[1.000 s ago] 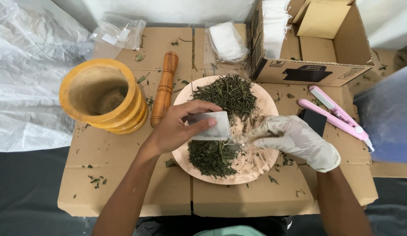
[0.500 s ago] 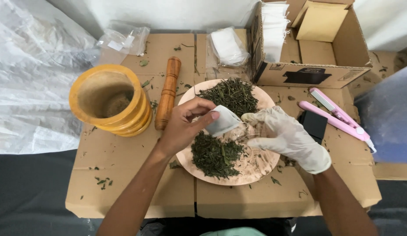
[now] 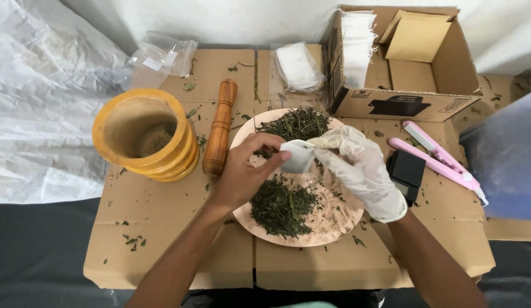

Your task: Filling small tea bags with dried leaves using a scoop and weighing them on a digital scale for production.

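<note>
My bare left hand (image 3: pixel 242 171) pinches a small white filter bag (image 3: pixel 297 157) above a round wooden plate (image 3: pixel 334 225). My right hand (image 3: pixel 359 168), in a white glove, touches the bag's top edge with its fingertips, which are bunched together at the opening. Dried green leaves (image 3: pixel 282 205) lie in two heaps on the plate, one near me and one at the far side (image 3: pixel 297 122). Whether the gloved fingers hold any leaves is hidden.
A yellow wooden mortar (image 3: pixel 145 134) and a brown pestle (image 3: pixel 219 134) lie left of the plate. A cardboard box (image 3: pixel 402 97) with white bags stands at the back right. A pink heat sealer (image 3: pixel 439 154), a black scale (image 3: pixel 407 170) and plastic packets (image 3: pixel 297 65) lie around.
Both hands moved away from me to the plate's middle. The bag went from flat in my left hand to upright, and my gloved fingers rose from the plate to its opening.
</note>
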